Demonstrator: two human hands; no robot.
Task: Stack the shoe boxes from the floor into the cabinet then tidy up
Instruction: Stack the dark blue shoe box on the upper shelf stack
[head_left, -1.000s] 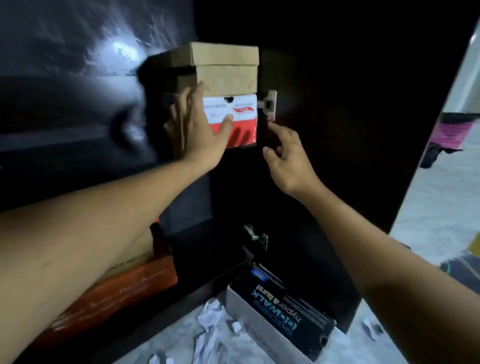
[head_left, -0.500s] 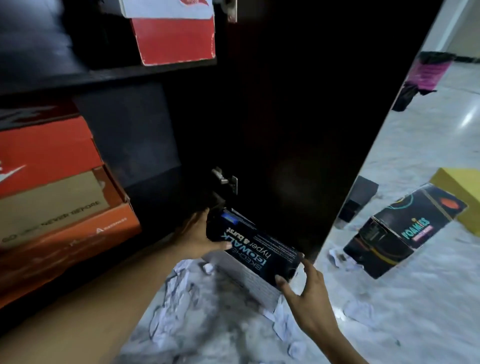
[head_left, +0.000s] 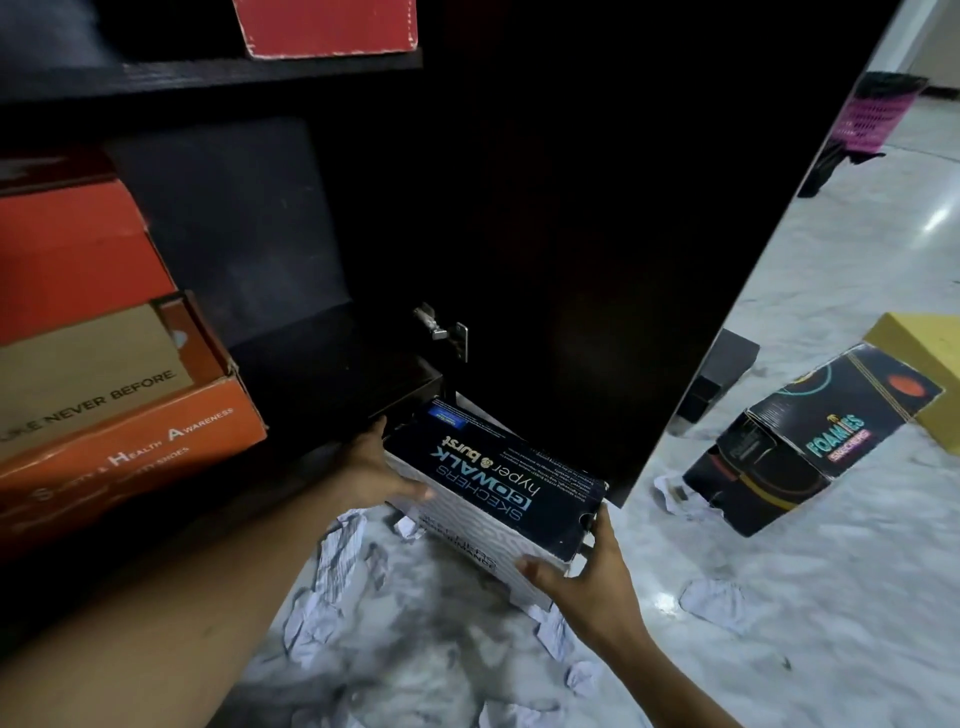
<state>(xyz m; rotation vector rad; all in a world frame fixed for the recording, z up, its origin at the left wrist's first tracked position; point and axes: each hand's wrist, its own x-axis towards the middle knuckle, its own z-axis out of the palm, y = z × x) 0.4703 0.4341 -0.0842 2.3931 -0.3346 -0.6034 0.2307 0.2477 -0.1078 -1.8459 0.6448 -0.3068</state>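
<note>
While left hand (head_left: 382, 475) and right hand (head_left: 582, 582) gripped the ends of the Skechers box (head_left: 498, 478), thumbs on its white side, other fingers curled behind, it sat at floor level against the open cabinet door (head_left: 571, 208). Lifting could snag the hinge (head_left: 447, 332) above or pop the lid. A second earlier both hands were at the top shelf.

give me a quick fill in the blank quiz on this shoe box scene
1. The left hand and right hand grip the dark blue cardboard shoe box printed Skechers ____.
2. The black Foamies cardboard box rests on the ____.
3. The orange cardboard boxes are stacked inside the ____.
Missing: GOwalk; floor; cabinet.
</note>
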